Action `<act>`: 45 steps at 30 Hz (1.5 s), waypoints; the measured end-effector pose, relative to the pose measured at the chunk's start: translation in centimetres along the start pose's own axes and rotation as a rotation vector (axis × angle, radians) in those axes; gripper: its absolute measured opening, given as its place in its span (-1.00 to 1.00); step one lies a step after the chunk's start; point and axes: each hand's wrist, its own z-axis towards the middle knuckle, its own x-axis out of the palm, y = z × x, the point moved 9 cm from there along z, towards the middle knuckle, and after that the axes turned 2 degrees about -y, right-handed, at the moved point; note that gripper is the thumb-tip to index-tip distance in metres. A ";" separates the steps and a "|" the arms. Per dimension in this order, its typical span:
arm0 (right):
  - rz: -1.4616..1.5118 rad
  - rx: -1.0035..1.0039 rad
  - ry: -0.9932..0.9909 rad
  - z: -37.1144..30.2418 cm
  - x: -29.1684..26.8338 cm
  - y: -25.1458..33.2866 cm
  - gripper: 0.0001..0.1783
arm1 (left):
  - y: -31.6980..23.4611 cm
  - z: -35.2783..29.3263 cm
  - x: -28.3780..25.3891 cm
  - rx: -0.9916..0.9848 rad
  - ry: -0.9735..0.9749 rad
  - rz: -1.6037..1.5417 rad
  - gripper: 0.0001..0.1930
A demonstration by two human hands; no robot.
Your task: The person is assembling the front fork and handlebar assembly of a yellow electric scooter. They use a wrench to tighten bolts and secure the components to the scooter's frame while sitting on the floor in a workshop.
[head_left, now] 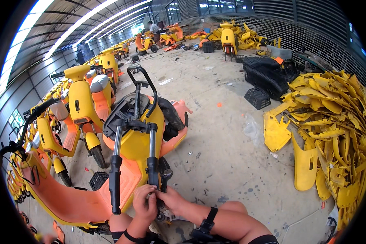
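Observation:
A yellow and orange scooter [138, 142] lies tipped in front of me, its front fork pointing my way. The fork has two silver tubes with black lower legs, the left fork leg [115, 179] and the right fork leg [152, 168]. My right hand [173, 200] is closed around the lower end of the right fork leg. Close beside it, my left hand [145, 203] has its fingers curled and pressed together at the same end; what they pinch is hidden. A black bracket with a looped bar [144, 91] tops the fork. Both forearms wear black bands.
Another scooter with an orange floor [65, 199] lies at my left. Rows of yellow scooters [79, 101] stand behind it. Yellow body panels [329, 130] are heaped at right, near black plastic baskets [257, 98]. A person [153, 28] stands far back.

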 end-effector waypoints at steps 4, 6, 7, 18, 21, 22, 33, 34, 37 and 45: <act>-0.029 0.052 -0.071 0.1 -0.8 -0.8 -0.75 | 0.0 0.0 0.0 -0.008 0.019 -0.008 -0.84; -0.034 0.057 -0.102 1.0 -2.0 -1.8 -0.73 | -0.6 0.5 0.3 0.034 0.053 0.022 -0.85; -0.026 0.058 -0.119 1.7 -2.6 -2.3 -0.73 | -0.9 0.6 0.5 0.050 0.074 0.039 -0.85; 0.140 0.049 0.004 0.8 -0.5 -0.4 -0.80 | -1.5 0.8 0.8 0.069 0.128 0.140 -0.82; 0.128 0.009 0.037 1.1 -0.8 -0.3 -0.82 | -1.6 0.9 1.2 0.088 0.140 0.150 -0.81; 0.132 -0.002 0.058 1.0 -0.7 0.2 -0.82 | -1.7 1.0 1.4 0.100 0.148 0.153 -0.81; 0.165 0.016 -0.085 1.0 -1.3 -0.6 -0.79 | -1.9 0.6 1.0 0.105 0.109 0.134 -0.81; 0.188 0.013 -0.094 0.9 -1.3 -0.5 -0.79 | -1.8 0.7 1.1 0.100 0.112 0.129 -0.81; 0.235 0.014 -0.099 0.8 -1.1 -0.7 -0.79 | -1.5 0.6 1.2 0.093 0.120 0.106 -0.81; 0.212 0.010 -0.038 1.4 -0.9 -1.0 -0.77 | -1.8 1.0 -0.2 0.110 0.139 -0.006 -0.80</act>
